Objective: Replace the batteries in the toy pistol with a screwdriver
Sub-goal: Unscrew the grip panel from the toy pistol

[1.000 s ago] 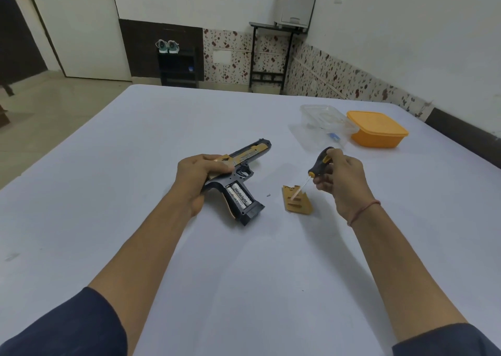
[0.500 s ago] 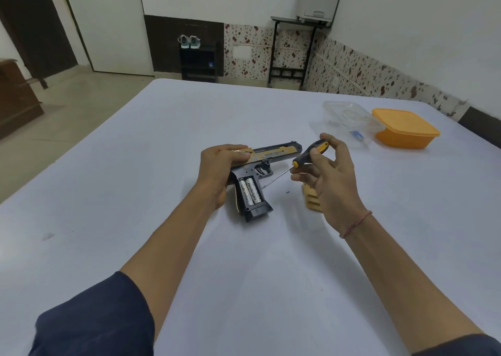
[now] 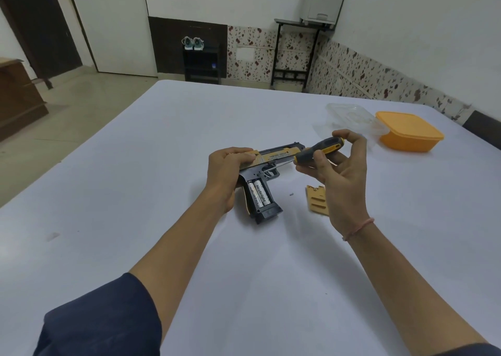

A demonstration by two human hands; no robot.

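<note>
Since the grip compartment of the toy pistol (image 3: pixel 273 156) stands open with two batteries (image 3: pixel 259 197) seated in it, we judge the unscrewing step complete and the removal of the cells to be the step in hand. The pistol lies on its side at the centre of the frame on the table (image 3: pixel 244 260). The left hand (image 3: pixel 226 174) has its fingers curled over the rear of the slide and pins the pistol down. The right hand (image 3: pixel 339 182) pinches the handle of the screwdriver (image 3: pixel 322 149) between thumb and curled fingers, with the shaft slanting down-left toward the trigger area. We cannot tell whether the tip touches the pistol. The tan cover (image 3: pixel 317 201) lies flat just right of the grip, partly hidden by the right wrist, and a small screw (image 3: pixel 291 193) lies loose between cover and grip. In our judgement the next move calls for levering one cell out at its end, either with the tip or with a freed finger, while the left hand holds the frame firm. The screw is at risk of being swept away by the right forearm. A clear container (image 3: pixel 349 117) and an orange container (image 3: pixel 409 134) stand at upper right, well apart from the work. The table's far and left edges are distant, and the best room for moving lies toward the lower centre.
</note>
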